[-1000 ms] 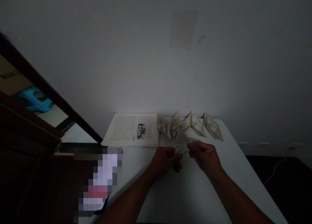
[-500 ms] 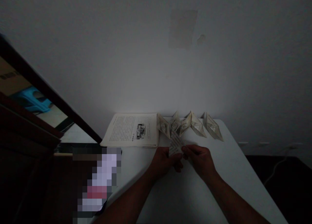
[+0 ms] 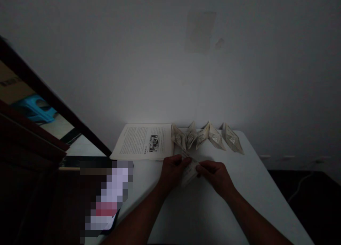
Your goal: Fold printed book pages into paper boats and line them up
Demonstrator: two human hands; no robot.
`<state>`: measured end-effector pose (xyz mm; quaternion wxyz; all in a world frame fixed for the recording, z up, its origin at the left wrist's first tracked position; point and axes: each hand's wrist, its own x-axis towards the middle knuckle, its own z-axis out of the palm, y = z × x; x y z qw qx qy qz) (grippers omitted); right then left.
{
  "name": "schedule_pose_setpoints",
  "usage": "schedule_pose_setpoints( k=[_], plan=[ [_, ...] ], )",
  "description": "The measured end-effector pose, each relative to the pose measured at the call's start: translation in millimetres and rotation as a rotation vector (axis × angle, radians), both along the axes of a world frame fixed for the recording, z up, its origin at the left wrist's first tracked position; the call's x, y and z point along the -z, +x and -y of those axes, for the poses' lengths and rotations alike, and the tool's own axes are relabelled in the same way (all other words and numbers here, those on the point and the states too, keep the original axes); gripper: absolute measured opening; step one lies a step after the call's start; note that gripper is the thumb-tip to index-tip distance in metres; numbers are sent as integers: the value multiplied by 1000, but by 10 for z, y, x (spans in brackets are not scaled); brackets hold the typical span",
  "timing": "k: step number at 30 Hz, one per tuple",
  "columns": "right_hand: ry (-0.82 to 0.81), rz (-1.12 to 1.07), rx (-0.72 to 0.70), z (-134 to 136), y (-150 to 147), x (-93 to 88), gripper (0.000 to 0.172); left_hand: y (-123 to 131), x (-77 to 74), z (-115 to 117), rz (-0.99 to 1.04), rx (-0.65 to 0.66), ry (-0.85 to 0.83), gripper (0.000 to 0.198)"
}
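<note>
Between my two hands is a small folded piece of printed paper (image 3: 188,174), held above the table and tilted. My left hand (image 3: 173,172) grips its left side, thumb on top. The fingertips of my right hand (image 3: 214,174) pinch its right edge. Just beyond the hands stand several folded paper boats in a row along the wall, among them a paper boat (image 3: 179,136) by the book and a paper boat (image 3: 233,138) at the right end. Some of the paper's folds are hidden by my fingers.
An open book or stack of printed pages (image 3: 144,142) lies at the table's back left. A phone-like device (image 3: 114,197), pixelated, is at the left edge of the white table (image 3: 255,206). A wall rises behind; a dark-framed mirror (image 3: 66,113) leans at left with a blue stool in it.
The folded paper has turned and spread lower, its bottom now reaching below my fingers. My left hand has shifted slightly left and up; my right hand has drawn a little lower.
</note>
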<state>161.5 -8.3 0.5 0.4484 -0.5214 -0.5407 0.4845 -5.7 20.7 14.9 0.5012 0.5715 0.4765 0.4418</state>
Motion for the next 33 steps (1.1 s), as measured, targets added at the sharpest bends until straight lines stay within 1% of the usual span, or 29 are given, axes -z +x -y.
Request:
schedule_pose_setpoints(
  k=[5,8,13,16,20,23,25,28,33],
  plan=[
    [-49,-102,6,0,-18,-14,24,-4,-5,8,32,28,4,36],
    [-40,-137,-10,-3,-12,-14,23,-7,7,13,49,42,-11,33],
    [-8,-59,-24,-7,27,21,22,16,35,20,126,147,-72,27],
    [11,-20,-63,-2,29,27,22,27,36,21,137,142,-83,26],
    [12,-28,-80,-1,20,24,21,19,16,21,163,145,-104,29],
    [6,-34,-89,-9,31,23,20,14,6,21,164,133,-132,37],
    [3,-47,-104,-15,41,21,19,16,11,19,202,121,-150,41],
    [-7,-91,-124,-21,45,17,18,15,49,8,266,128,-174,44],
    [-26,-162,-143,-31,45,13,16,-5,153,-31,289,117,-186,47]
  ],
)
